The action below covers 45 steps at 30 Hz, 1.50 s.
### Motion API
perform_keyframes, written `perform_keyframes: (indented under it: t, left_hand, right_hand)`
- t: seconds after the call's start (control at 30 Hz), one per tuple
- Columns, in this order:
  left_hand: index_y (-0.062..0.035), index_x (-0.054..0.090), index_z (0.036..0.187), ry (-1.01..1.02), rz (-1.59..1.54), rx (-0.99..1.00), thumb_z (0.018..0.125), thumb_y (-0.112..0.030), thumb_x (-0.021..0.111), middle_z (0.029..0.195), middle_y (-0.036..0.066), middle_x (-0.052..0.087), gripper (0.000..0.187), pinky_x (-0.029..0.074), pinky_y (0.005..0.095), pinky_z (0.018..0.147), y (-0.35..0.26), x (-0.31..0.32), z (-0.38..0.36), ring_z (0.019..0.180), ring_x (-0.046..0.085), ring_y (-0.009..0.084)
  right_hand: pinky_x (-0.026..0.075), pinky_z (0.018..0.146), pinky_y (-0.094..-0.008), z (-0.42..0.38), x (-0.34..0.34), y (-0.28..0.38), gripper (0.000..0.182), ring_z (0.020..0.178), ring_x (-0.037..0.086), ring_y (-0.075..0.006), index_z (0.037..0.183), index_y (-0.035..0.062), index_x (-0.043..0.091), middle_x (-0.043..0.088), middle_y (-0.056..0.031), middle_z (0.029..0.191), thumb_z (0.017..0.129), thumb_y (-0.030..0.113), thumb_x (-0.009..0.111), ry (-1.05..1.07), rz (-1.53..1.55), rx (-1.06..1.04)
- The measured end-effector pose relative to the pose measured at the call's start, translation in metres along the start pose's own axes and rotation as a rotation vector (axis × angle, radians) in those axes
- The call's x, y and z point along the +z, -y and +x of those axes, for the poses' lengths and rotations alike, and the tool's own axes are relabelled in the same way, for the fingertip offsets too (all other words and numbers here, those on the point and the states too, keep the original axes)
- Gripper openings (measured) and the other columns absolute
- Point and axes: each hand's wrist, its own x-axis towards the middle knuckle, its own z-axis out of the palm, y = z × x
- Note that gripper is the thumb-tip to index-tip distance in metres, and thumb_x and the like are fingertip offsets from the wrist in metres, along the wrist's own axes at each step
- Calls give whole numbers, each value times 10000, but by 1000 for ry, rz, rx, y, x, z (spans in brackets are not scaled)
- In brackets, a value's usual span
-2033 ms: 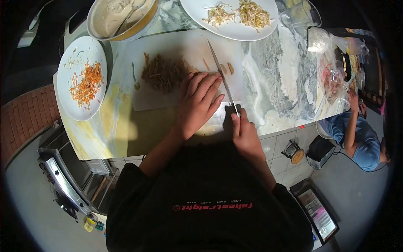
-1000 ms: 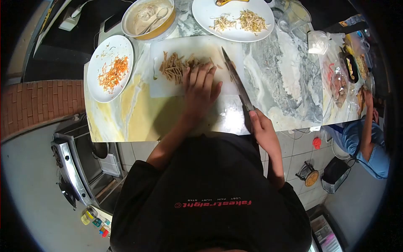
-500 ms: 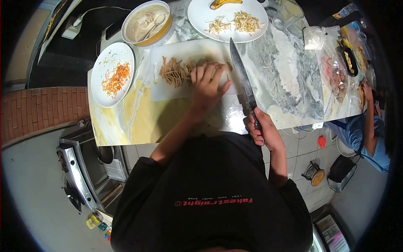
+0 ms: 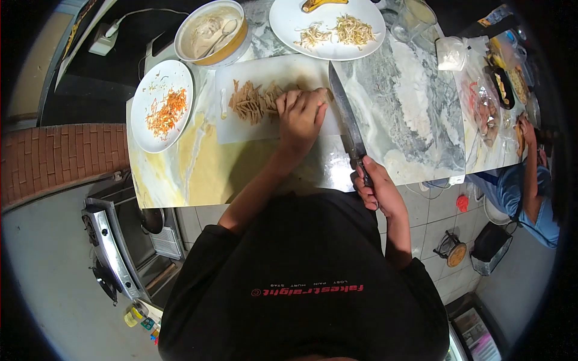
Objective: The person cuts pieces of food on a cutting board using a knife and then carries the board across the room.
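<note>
My right hand (image 4: 379, 186) is closed round the dark handle of a long kitchen knife (image 4: 347, 108). Its blade points away from me along the right edge of a white cutting board (image 4: 247, 133). On the board lie light-brown cut strips (image 4: 250, 102), heaped at the left and middle. My left hand (image 4: 300, 120) rests over the board's right half, fingers curled and thumb drawn in towards them. Whatever sits beneath its fingertips is mostly hidden; a small bit of brown shows by them.
Left of the board stands a white plate (image 4: 139, 123) with shredded orange pieces. Behind it are a bowl (image 4: 241, 45) of pale batter with a spoon and a plate (image 4: 283, 30) with bean sprouts and a banana. A person in blue (image 4: 533, 192) is at far right, near plastic bags (image 4: 475, 78).
My left hand has shifted slightly right, and its thumb and fingers, spread before, have drawn together. The knife and my right hand have barely moved.
</note>
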Motion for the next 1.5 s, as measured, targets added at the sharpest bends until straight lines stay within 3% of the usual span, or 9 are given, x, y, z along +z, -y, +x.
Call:
perform_keyframes:
  t: [0.27,0.33,0.53,0.6,0.73,0.8,0.9,1.3,1.5]
  left_hand:
    - [-106,716,1141,-89,272,-43,899,-97,698,945,53,665,243,421,449,939,27,-9,5,994,605,272]
    - [-60,716,1150,-21,140,43,915,-75,668,1077,105,683,241,431,497,1006,22,-13,6,1035,601,314]
    - [-47,722,1121,-16,-40,120,922,-92,688,987,102,679,206,456,510,1042,17,-4,-1,975,626,317]
    - [-47,726,1109,8,24,98,922,-103,694,989,101,681,197,453,510,1055,21,-12,-4,990,629,314]
    - [-51,738,1081,59,81,-16,917,-154,716,1073,103,691,195,443,518,1074,27,-23,-7,1077,628,314]
    - [-58,732,1116,41,71,34,906,-156,734,1110,92,698,232,440,493,1071,25,-23,-7,1114,622,315]
    - [-69,723,1170,39,17,89,890,-167,760,1183,70,703,300,428,466,1072,18,-17,-8,1171,609,318]
    - [-92,705,1225,118,-33,84,883,-218,785,1287,23,668,373,384,514,1144,20,-17,-15,1248,576,270]
    - [-97,715,1217,105,-70,52,878,-188,789,1247,17,680,358,383,498,1139,22,-18,-15,1228,578,249]
  right_hand:
    - [236,344,-229,-3,-2,-4,432,415,292,-45,924,120,460,393,32,621,1124,499,406,-24,-141,-54]
    - [253,341,-239,-6,0,-3,427,408,317,-51,933,110,468,412,26,627,1126,487,412,-29,-179,-61]
    - [386,536,-279,-8,-2,-7,391,574,447,-92,1008,29,557,509,0,693,1135,384,452,-163,-406,-174]
    - [445,663,-331,-6,-3,-9,434,688,514,-146,1102,-33,591,590,-64,760,1131,379,458,-212,-499,-165]
    - [483,722,-373,-3,2,-12,480,721,587,-238,1235,-69,591,656,-168,834,1125,380,463,-293,-585,-195]
    - [500,776,-408,-3,4,-8,521,778,648,-332,1328,-67,572,682,-258,895,1118,397,464,-266,-632,-177]
    - [498,775,-424,-2,4,-9,520,807,674,-377,1339,-59,568,689,-282,896,1116,398,460,-295,-668,-198]
    - [496,752,-414,-3,11,2,510,740,631,-328,1280,-71,583,666,-243,814,1119,395,455,-256,-693,-133]
    - [498,754,-422,-2,16,3,534,762,653,-371,1285,-80,582,671,-269,828,1119,412,457,-322,-740,-133]
